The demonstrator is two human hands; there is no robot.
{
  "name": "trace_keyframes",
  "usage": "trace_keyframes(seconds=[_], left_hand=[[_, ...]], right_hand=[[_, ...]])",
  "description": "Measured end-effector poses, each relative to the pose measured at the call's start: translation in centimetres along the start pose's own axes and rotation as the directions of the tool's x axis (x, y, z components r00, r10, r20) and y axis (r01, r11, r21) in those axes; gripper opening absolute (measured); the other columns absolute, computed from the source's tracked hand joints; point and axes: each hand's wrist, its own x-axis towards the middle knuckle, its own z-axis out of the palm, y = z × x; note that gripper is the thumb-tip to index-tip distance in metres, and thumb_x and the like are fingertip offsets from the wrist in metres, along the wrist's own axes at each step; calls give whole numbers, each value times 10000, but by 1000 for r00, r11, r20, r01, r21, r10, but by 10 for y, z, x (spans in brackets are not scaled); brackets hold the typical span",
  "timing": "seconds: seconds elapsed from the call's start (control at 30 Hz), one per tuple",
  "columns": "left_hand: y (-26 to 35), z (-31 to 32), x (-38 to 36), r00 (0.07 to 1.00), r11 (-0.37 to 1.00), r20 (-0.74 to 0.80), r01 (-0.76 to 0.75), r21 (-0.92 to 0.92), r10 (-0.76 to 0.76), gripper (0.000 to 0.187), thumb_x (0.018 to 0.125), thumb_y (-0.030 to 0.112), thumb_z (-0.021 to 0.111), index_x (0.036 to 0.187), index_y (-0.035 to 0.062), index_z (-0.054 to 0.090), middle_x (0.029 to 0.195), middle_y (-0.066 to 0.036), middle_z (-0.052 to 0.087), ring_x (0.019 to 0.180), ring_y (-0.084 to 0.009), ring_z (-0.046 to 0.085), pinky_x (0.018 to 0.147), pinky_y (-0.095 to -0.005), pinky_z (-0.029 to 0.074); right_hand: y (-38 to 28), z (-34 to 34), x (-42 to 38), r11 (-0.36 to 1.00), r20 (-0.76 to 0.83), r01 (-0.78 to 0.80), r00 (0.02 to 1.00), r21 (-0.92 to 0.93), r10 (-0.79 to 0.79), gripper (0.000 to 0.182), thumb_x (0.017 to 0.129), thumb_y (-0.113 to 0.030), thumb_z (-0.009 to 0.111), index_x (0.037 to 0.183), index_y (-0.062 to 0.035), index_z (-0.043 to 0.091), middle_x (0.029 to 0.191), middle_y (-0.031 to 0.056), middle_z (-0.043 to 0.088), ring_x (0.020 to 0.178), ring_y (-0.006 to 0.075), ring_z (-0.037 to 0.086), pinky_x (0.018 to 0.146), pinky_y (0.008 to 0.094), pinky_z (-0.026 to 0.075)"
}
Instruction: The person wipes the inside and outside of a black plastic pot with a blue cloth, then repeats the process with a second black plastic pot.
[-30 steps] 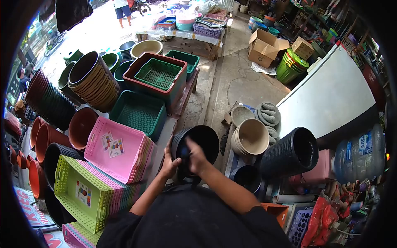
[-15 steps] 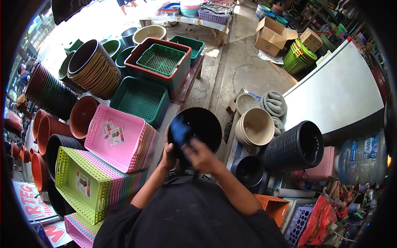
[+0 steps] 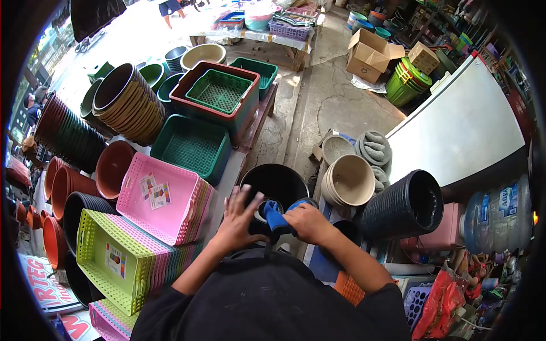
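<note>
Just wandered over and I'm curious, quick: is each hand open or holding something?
Left hand: open, fingers spread, by the black pot; whether it touches cannot be told.
Right hand: closed, holding a blue cloth.

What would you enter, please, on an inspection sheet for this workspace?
Surface: concrete floor, cracked; whatever supports the black pot is hidden.
Job's things: black pot in front of the wearer, mouth up; blue cloth at its near side.
Clutter: pink baskets and lime basket at left; beige pots and black stack at right.
Grippers: left hand spread, blurred, contact unclear; right hand grips the blue cloth.
Cables: none certain.
Surroundings: open carton, white panel, water bottle; a person's legs in the far background.
</note>
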Motion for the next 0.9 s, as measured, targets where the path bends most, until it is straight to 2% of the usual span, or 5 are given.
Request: trace_keyframes(seconds=[0.27, 0.47, 0.67, 0.8, 0.9], left_hand=[[-8, -1, 24, 827, 896, 481, -413, 164, 293, 307, 733, 193, 681, 1026, 103, 667, 852, -76, 671, 855, -244, 643, 834, -400, 454], [-18, 4, 19, 778, 915, 615, 334, -228, -130, 236, 909, 276, 629, 922, 42, 664, 790, -77, 683, 736, -157, 653, 687, -308, 503], [16, 13, 15, 753, 48, 563, 612, -790, -341, 555, 965, 505, 423, 1032, 10, 666, 808, -33, 669, 739, -92, 619, 624, -219, 478], [8, -4, 20, 817, 157, 540, 571, -806, -201, 630, 969, 536, 355, 1077, -22, 628, 863, -51, 662, 767, -114, 627, 670, -235, 514], [-25, -10, 21, 826, 616, 509, 275, -739, 242, 595, 970, 502, 406, 1133, -40, 588, 992, -109, 664, 873, -177, 652, 745, -311, 555]], right_hand=[[30, -31, -13, 992, -100, -55, 993, 117, 67, 329, 745, -46, 572, 1066, -98, 620, 1019, 74, 657, 1018, 245, 609, 944, 389, 418], [22, -75, -27, 918, -366, -289, 851, 271, 376, 593, 648, -124, 671, 1234, -117, 574, 1288, 134, 554, 1206, 304, 513, 1024, 424, 347], [-66, -20, -4, 993, -20, -111, 994, 27, 111, 863, 623, -371, 739, 1403, -170, 429, 1544, 85, 258, 1410, 283, 254, 1087, 519, 186], [-57, -51, 12, 979, -41, -202, 978, -1, 202, 851, 671, -434, 713, 1422, -183, 401, 1556, 85, 226, 1409, 299, 249, 1051, 544, 238], [0, -46, 16, 734, -253, -164, 871, 659, 422, 629, 816, -429, 600, 1341, -99, 490, 1412, 198, 432, 1272, 334, 444, 1032, 439, 353]])
